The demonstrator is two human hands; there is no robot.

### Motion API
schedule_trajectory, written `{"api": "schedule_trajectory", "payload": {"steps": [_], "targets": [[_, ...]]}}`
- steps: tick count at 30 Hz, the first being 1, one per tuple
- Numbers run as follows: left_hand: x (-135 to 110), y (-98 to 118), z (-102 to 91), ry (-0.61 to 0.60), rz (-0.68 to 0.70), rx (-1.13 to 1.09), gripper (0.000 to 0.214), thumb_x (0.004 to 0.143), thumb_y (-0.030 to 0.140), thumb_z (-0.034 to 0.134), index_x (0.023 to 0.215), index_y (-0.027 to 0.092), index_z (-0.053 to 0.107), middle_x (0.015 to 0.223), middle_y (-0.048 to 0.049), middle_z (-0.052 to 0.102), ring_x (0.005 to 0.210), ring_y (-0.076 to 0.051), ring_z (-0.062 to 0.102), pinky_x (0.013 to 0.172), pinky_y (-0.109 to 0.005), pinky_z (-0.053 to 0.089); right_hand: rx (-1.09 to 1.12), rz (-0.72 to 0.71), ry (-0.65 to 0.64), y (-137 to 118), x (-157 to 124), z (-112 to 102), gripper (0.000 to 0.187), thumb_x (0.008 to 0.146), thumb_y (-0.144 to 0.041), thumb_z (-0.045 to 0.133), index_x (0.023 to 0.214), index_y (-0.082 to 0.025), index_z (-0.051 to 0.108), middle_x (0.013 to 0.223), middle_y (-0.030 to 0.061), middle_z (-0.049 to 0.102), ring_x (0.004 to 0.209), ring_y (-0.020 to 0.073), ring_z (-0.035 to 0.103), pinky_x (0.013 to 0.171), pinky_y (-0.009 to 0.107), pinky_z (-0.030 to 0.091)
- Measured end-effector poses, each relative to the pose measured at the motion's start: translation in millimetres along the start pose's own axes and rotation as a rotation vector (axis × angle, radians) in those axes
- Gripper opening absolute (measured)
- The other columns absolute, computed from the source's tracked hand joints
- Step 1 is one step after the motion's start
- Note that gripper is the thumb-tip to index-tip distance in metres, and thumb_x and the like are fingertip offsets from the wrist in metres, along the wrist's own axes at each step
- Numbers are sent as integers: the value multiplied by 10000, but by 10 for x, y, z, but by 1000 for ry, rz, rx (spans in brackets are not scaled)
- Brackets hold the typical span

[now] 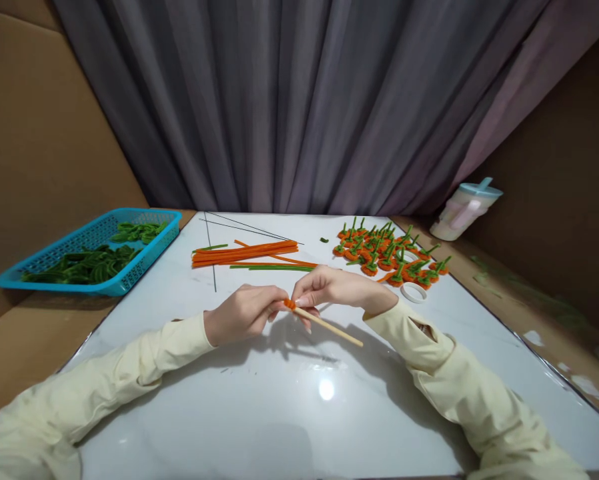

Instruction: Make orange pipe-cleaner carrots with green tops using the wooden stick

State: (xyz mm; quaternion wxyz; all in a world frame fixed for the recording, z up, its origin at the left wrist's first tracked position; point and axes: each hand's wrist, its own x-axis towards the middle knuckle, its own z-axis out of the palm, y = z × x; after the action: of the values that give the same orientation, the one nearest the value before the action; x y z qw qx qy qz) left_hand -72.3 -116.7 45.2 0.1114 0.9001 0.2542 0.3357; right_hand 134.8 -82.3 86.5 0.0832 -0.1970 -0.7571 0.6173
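My left hand [242, 312] and my right hand [329, 288] meet over the middle of the white table [279, 400]. Both pinch a thin wooden stick [329, 327] that slants down to the right. A short orange pipe cleaner coil [289, 304] is wound round the stick's upper end, between the fingertips of both hands. Behind my hands lies a bundle of straight orange pipe cleaners [244, 253] with green pipe cleaners [272, 267] beside it.
A heap of finished orange coils with green stems [387, 253] lies at the back right, with a white tape ring [413, 293] near it. A blue basket [87, 250] of green pieces sits at the left. A lidded plastic jug [464, 208] stands far right. Thin wires [239, 227] lie near the curtain.
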Motion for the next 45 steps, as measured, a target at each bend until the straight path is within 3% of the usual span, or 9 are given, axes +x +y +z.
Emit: {"api": "schedule_trajectory", "payload": {"steps": [4,11,15,23,29,35,38,42,45], "targets": [[8,-3,-3,-81,4,-33,224,871,213,352,838,161,567,601,-18,571,515,-111,491,523,-215,367,2,31,-95,39,-5,-25,272,848,-299,496,818,-64,631,523,-19,502,490,60,372,494,193,311],[184,83,-41,-279,-569,-639,318,875,415,389,854,148,559,680,-20,577,544,-98,523,420,-173,362,-244,154,97,114,-39,-94,318,844,-357,470,783,-88,626,544,-24,495,460,55,376,466,183,300],[188,20,49,-265,-696,-815,297,837,416,471,803,129,538,654,-11,573,506,-83,511,386,-159,354,-373,172,155,165,4,-64,321,836,-361,465,737,-99,622,560,-12,530,483,64,406,482,183,318],[113,-21,134,-160,-651,-858,240,799,371,553,865,147,497,613,9,577,490,-81,503,433,-177,423,-331,168,82,132,-27,-137,365,817,-405,498,691,-94,641,539,-10,538,487,64,384,469,188,289],[89,58,88,-22,-540,-825,222,843,322,501,983,184,397,648,16,573,507,-80,500,477,-188,438,-178,163,155,165,-4,-108,341,796,-428,532,759,-106,637,555,-8,568,490,68,425,475,188,309],[26,76,77,29,-305,-520,274,872,231,440,1140,187,474,692,-4,591,548,-92,532,600,-229,468,-57,149,205,188,21,-71,332,754,-450,590,726,-119,601,541,-23,560,476,65,451,460,185,314],[13,71,74,131,-224,-346,236,875,210,436,1072,196,565,690,-5,599,555,-91,535,607,-216,460,0,110,222,155,30,-42,337,756,-448,592,708,-114,583,533,-21,556,448,53,409,438,186,284],[62,20,67,282,-318,-360,159,862,238,465,903,166,601,653,-1,577,517,-85,513,566,-213,456,28,71,290,156,107,21,323,814,-424,526,750,-109,561,549,1,579,408,51,369,419,196,274],[130,-71,57,349,-493,-532,165,843,300,494,866,148,554,629,8,548,472,-77,480,472,-198,432,-179,110,402,196,175,101,320,881,-388,429,822,-106,567,554,12,594,404,61,380,438,202,294]]}}
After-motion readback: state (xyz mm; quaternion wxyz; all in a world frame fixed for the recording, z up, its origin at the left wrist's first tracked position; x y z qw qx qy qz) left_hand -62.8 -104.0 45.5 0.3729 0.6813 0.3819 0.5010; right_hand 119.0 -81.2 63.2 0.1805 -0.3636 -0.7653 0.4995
